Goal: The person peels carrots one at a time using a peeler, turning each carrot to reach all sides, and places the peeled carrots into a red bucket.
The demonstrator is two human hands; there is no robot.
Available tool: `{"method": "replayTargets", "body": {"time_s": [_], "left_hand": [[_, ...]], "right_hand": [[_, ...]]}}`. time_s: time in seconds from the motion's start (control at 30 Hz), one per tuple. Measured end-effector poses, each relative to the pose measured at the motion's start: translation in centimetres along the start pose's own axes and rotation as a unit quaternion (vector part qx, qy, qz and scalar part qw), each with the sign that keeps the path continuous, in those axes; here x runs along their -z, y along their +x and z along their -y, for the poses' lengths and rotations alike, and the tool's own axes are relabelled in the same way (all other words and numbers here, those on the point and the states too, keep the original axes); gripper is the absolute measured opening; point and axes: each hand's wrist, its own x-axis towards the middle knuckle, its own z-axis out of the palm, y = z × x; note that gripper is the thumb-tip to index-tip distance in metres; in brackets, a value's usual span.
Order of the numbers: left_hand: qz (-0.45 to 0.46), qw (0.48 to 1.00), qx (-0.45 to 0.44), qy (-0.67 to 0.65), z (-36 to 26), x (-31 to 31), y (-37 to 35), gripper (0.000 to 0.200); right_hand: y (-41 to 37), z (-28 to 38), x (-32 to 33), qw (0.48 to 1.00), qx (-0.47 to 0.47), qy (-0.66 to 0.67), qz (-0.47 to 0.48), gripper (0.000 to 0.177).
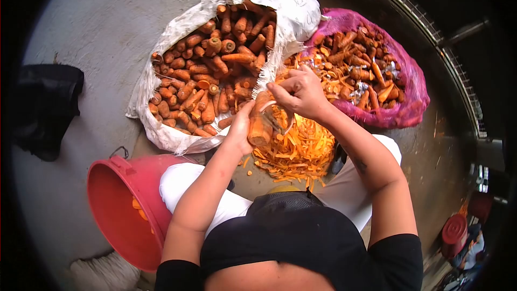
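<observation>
My left hand [240,126] is wrapped round a large carrot [260,131], held upright above a heap of orange peelings [301,148]. Fingers closed, my right hand [301,92] grips a peeler [280,117] against the carrot's right side. Behind my left hand lies an open white sack [293,8] full of unpeeled carrots [212,70]. Beyond my right hand, a pink mesh sack [412,89] holds carrots, cut pieces and peelings.
A red bucket [116,205] with some orange pieces inside lies tipped at the left beside my leg. Dark boots or cloth [48,105] rest at the far left. A pale sack [107,272] is at the lower left, a red container [454,231] at the lower right.
</observation>
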Motion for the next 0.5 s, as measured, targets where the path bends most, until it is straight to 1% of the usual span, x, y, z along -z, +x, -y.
{"method": "replayTargets", "body": {"time_s": [0.03,0.07,0.13,0.27,0.37,0.4,0.5], "left_hand": [[-0.003,1.000,0.003,-0.006,0.1,-0.4,0.0,0.037],[-0.007,1.000,0.004,-0.014,0.2,-0.9,-0.2,0.037],[-0.014,1.000,0.001,-0.013,0.3,-1.2,-0.1,0.039],[0.026,0.999,0.033,-0.028,1.1,1.2,1.3,0.044],[0.000,0.999,0.031,-0.013,1.5,1.5,1.3,0.043],[-0.033,0.999,0.032,-0.002,1.2,-0.2,0.5,0.034],[-0.009,0.999,0.035,0.005,1.5,0.3,0.8,0.035]], "right_hand": [[0.0,0.4,0.2,1.000,0.007,0.000,0.006,0.038],[0.0,0.5,0.0,1.000,0.023,0.002,-0.011,0.035],[-0.2,0.9,-0.3,0.999,0.036,0.007,-0.016,0.034],[-0.7,1.5,-0.6,0.997,0.078,0.009,-0.017,0.034],[-1.0,1.8,-0.7,0.995,0.095,0.003,-0.012,0.034],[-1.0,1.8,-0.7,0.995,0.096,-0.003,-0.011,0.034],[-1.3,1.8,-0.8,0.996,0.093,-0.006,-0.015,0.034]]}}
